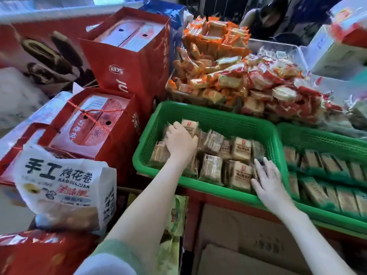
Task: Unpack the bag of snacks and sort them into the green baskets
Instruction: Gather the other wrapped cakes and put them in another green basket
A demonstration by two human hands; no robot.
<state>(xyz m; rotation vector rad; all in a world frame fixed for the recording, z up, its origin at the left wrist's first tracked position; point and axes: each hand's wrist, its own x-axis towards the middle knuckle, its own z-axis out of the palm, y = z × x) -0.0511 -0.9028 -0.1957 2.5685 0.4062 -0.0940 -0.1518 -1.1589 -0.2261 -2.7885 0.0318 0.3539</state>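
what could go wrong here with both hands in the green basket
The heaped orange packets rise right behind the green basket and might slide in, mixing the sorts. The left hand grips one beige packet while the right hand rests on others; hard pressing might crack brittle snacks.
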